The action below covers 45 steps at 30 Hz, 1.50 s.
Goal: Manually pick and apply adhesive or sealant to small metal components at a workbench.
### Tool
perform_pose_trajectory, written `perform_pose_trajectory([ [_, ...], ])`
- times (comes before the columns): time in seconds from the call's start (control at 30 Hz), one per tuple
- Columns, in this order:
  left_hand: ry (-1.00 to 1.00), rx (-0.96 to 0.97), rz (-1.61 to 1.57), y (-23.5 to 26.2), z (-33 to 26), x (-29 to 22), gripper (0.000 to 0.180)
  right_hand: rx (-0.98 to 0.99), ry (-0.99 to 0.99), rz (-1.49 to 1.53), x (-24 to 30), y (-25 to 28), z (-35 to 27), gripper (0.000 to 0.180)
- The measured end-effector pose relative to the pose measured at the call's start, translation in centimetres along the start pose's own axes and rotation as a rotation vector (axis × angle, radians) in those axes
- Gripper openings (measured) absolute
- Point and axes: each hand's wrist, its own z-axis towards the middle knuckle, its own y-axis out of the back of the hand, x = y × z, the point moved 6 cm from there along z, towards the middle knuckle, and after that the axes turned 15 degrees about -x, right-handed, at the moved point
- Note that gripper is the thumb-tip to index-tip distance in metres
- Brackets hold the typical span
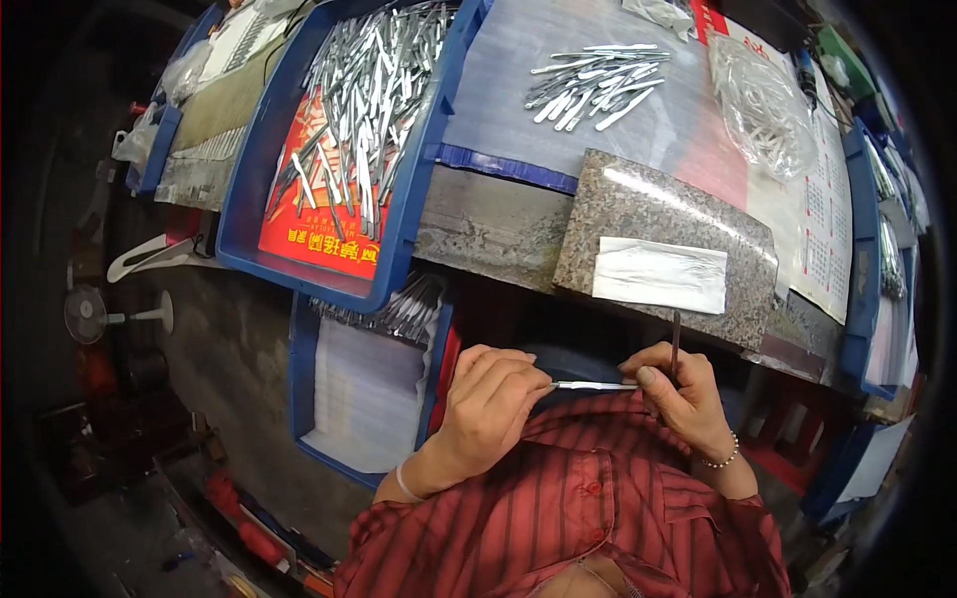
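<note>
In front of my chest, a slim silver metal piece (594, 386) lies level between my two hands. My left hand (486, 407) is closed, pinching its left end between fingertips. The right end sits in the closed fingers of my right hand (688, 401). That hand also has a thin dark stick (677, 342) upright between its fingers. Just beyond my hands, a folded white cloth or paper (661, 275) lies on a speckled stone slab (616, 189) at the table's edge. Similar silver pieces (598, 85) are spread in a loose pile farther back on the table.
At the left, a blue tray (299, 282) holds many silver pieces on red printed card. Below it stands a second blue tray (301, 399) with more pieces. A clear bag (763, 110) lies back right, near another blue bin (859, 299). A fan (88, 314) stands far left.
</note>
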Motion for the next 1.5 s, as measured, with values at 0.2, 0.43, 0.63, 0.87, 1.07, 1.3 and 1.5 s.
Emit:
perform_pose_trajectory([
  [0.2, 0.050, -0.017, 0.047, 1.6, -1.4, 1.2, 0.020, 0.007, 0.002, -0.065, -0.2, -1.2, 0.5, 0.019],
  [0.43, 0.503, -0.212, 0.383, 8.5, -9.2, 9.8, 0.007, -0.009, 0.025, -0.092, -1.0, -1.2, 0.8, 0.019],
  [0.63, 0.589, -0.480, 0.561, 10.2, -12.4, 16.6, 0.006, 0.061, 0.180, -0.169, 0.5, -3.1, 1.0, 0.015],
  [0.87, 0.373, -0.268, 0.634, 6.4, -10.1, 16.9, 0.010, 0.034, 0.228, -0.243, 0.8, -1.2, 0.5, 0.015],
  [1.07, 0.337, -0.278, 0.476, 8.1, -3.3, 7.3, 0.013, 0.132, 0.282, -0.238, 1.1, -1.0, 0.7, 0.015],
  [1.3, 0.090, -0.136, -0.025, -1.6, 11.5, -0.1, 0.015, 0.154, 0.447, -0.183, 2.1, 0.0, -0.5, 0.018],
  [1.5, 0.000, -0.243, 0.087, -11.6, 25.4, 10.0, 0.017, 0.062, 0.409, -0.160, -0.1, 2.7, -2.7, 0.018],
])
